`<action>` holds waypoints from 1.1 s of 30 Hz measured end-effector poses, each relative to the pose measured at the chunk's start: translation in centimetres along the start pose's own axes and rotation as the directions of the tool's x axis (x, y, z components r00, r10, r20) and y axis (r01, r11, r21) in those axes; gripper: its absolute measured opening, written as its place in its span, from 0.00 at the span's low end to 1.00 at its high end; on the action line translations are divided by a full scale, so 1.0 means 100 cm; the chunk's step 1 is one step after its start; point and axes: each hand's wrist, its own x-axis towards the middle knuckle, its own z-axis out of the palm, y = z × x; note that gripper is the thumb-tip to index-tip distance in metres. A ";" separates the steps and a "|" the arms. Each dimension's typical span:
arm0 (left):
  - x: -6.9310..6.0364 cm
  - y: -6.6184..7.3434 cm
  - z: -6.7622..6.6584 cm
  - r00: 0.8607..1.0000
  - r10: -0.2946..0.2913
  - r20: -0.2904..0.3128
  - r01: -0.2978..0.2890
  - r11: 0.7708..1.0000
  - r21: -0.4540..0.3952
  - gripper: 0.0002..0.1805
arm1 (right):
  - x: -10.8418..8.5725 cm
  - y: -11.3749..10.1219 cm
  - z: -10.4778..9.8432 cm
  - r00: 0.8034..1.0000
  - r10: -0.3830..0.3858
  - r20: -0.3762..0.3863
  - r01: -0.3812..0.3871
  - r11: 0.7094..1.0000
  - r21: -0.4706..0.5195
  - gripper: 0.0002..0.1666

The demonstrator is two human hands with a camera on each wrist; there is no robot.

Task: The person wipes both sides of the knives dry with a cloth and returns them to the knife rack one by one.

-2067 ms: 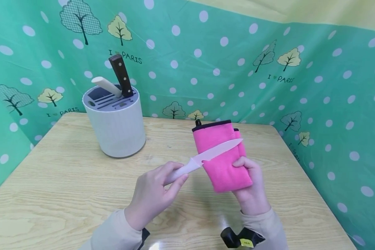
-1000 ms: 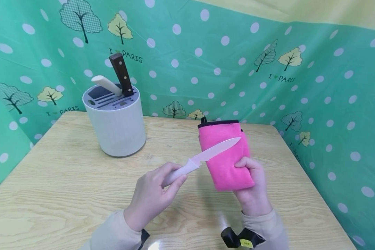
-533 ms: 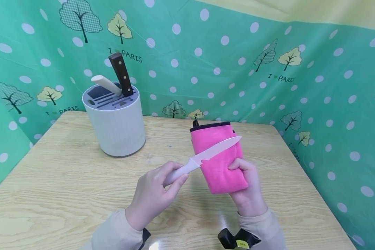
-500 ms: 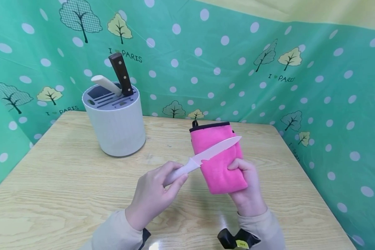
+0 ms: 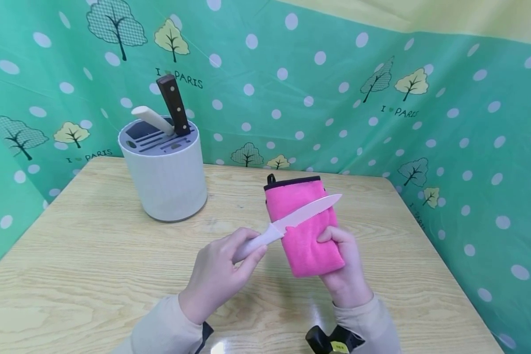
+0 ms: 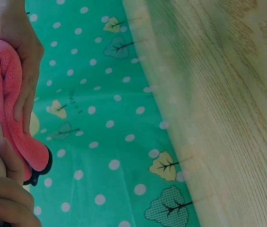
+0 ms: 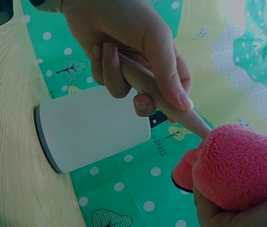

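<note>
My left hand (image 5: 223,268) grips the pale handle of a knife (image 5: 307,212), its blade pointing up and to the right. Behind the blade is a folded pink towel (image 5: 307,250) with black edging and a small hanging loop. My right hand (image 5: 345,260) holds that towel from the right, thumb on its front face. In the right wrist view the knife handle (image 7: 147,85) sits in curled left fingers, and the fluffy towel (image 7: 239,165) hides the blade. The left wrist view shows the towel's folded layers (image 6: 10,104) edge-on, gripped by the right hand (image 6: 27,61).
A white round knife block (image 5: 165,182) stands at the back left of the wooden table (image 5: 93,275). A white handle (image 5: 152,119) and a dark riveted handle (image 5: 173,105) stick up from its slotted top. A green dotted cloth (image 5: 265,64) hangs behind and at the sides.
The right hand and towel shift slightly right, then move left and a little down along the blade. The left hand and the knife stay nearly still.
</note>
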 end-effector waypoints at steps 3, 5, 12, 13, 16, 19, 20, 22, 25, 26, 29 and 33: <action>0.000 0.000 0.000 1.000 0.001 0.002 -0.001 1.000 0.001 0.09 | 0.000 0.000 0.000 1.000 0.013 0.004 -0.013 1.000 -0.005 0.24; 0.000 0.000 0.000 1.000 -0.002 0.007 0.002 1.000 0.000 0.09 | 0.001 -0.001 0.000 1.000 0.011 0.011 -0.011 1.000 0.002 0.24; 0.001 0.001 -0.001 1.000 -0.011 0.021 0.011 1.000 0.005 0.09 | 0.002 -0.006 -0.001 0.999 0.034 -0.001 -0.034 0.999 0.042 0.30; 0.001 0.001 -0.001 1.000 -0.012 0.023 0.011 1.000 0.005 0.09 | 0.002 -0.007 -0.001 0.999 0.035 -0.004 -0.035 0.998 0.045 0.32; 0.002 0.001 -0.001 0.999 -0.014 0.030 0.014 1.000 0.008 0.10 | 0.002 -0.009 -0.003 0.999 0.039 -0.014 -0.038 0.998 0.057 0.33; 0.001 0.001 -0.001 0.999 -0.015 0.036 0.015 1.000 0.012 0.10 | 0.002 -0.010 -0.005 0.999 0.043 -0.017 -0.041 0.997 0.062 0.31; 0.001 0.000 -0.001 0.999 -0.017 0.039 0.016 1.000 0.012 0.10 | 0.002 -0.011 -0.006 0.999 0.047 -0.021 -0.046 0.997 0.061 0.30; 0.001 0.000 -0.001 0.999 -0.019 0.043 0.018 1.000 0.013 0.10 | 0.003 -0.012 -0.008 0.999 0.047 -0.027 -0.046 0.997 0.058 0.28; 0.000 -0.001 -0.002 0.999 -0.021 0.047 0.020 1.000 0.015 0.10 | 0.003 -0.014 -0.010 0.999 0.035 -0.037 -0.033 0.997 0.067 0.26; 0.000 -0.002 -0.002 0.999 -0.021 0.047 0.021 1.000 0.018 0.10 | 0.003 -0.015 -0.010 0.998 0.038 -0.041 -0.035 0.997 0.068 0.25; -0.001 -0.003 -0.001 0.999 -0.022 0.044 0.021 0.999 0.029 0.10 | 0.002 -0.018 -0.013 0.998 0.033 -0.048 -0.029 0.997 0.078 0.26; -0.002 -0.003 -0.002 0.999 -0.027 0.043 0.026 0.999 0.031 0.10 | 0.003 -0.023 -0.017 0.998 0.016 -0.060 -0.010 0.995 0.101 0.27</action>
